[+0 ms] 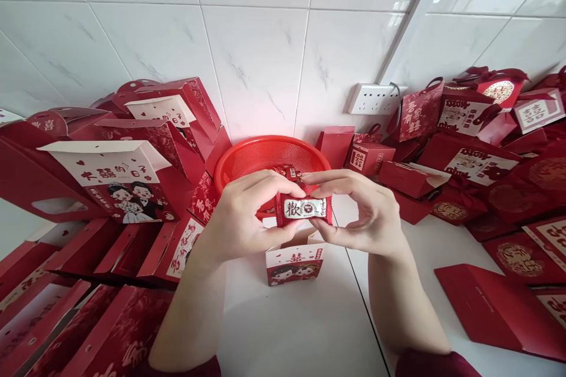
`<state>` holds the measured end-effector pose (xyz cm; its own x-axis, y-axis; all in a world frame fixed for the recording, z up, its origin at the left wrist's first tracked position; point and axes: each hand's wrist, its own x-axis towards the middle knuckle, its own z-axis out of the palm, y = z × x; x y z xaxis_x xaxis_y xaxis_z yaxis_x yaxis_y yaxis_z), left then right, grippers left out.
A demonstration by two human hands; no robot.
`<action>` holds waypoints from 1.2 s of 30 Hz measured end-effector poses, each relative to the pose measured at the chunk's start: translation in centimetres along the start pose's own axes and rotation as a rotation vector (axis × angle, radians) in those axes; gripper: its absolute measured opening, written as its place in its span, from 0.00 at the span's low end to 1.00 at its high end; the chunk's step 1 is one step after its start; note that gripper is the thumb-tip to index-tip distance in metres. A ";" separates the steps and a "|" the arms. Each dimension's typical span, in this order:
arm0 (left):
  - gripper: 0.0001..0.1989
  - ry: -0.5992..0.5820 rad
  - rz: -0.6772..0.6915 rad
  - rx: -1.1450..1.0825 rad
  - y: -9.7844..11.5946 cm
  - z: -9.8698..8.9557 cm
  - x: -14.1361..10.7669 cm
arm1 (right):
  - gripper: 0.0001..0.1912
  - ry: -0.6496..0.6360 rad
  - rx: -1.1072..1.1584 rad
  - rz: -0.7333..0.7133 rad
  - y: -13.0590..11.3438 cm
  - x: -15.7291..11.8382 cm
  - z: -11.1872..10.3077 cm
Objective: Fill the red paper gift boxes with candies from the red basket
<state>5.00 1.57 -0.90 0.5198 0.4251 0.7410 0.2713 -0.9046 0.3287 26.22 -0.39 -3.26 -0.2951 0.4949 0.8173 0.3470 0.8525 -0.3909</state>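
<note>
Between the fingertips of both hands is a red-and-white wrapped candy (305, 210), its printed face turned toward me. My left hand (254, 209) pinches its left end, and my right hand (362, 209) pinches its right end. Just below and behind it stands a small open gift box (294, 271), white on top and red beneath, with cartoon faces printed on its front. Behind my hands a red plastic basket (234, 156) has perforated sides; a red wrapped piece (289, 172) shows in it above the candy. My fingers cover much of the basket's front.
Many red gift boxes (128, 188) stand crowded at the left, some in rows. More decorated boxes (473, 159) are piled at the right, with a folded red card (490, 306) nearer me. A power strip (374, 98) is on the tiled wall (260, 65) behind the white table (283, 330).
</note>
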 end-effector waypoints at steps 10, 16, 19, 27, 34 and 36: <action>0.14 0.016 0.053 -0.047 -0.2 0.2 -0.1 | 0.16 0.025 0.082 -0.032 -0.1 -0.2 0.3; 0.20 -0.067 0.031 -0.185 -0.4 -0.2 0.0 | 0.18 0.081 0.100 -0.075 0.3 -0.4 0.3; 0.12 -0.006 -0.034 -0.327 -0.9 -0.2 -0.1 | 0.17 0.044 0.086 -0.029 0.2 -0.4 -0.2; 0.15 0.069 -0.171 -0.770 -1.8 0.5 -0.5 | 0.21 -0.508 -0.055 0.154 0.2 -0.2 -1.0; 0.12 -0.003 -0.101 -0.768 -1.4 0.3 -0.3 | 0.25 -0.615 -0.094 0.258 0.6 -0.7 0.5; 0.11 -0.007 -0.071 -0.777 -1.4 0.3 -0.3 | 0.26 -0.637 -0.133 0.292 0.6 -0.9 0.7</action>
<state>4.69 2.72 -1.75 0.5284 0.4804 0.7000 -0.3397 -0.6360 0.6929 26.08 -0.16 -4.52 -0.6224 0.7367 0.2645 0.5851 0.6623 -0.4680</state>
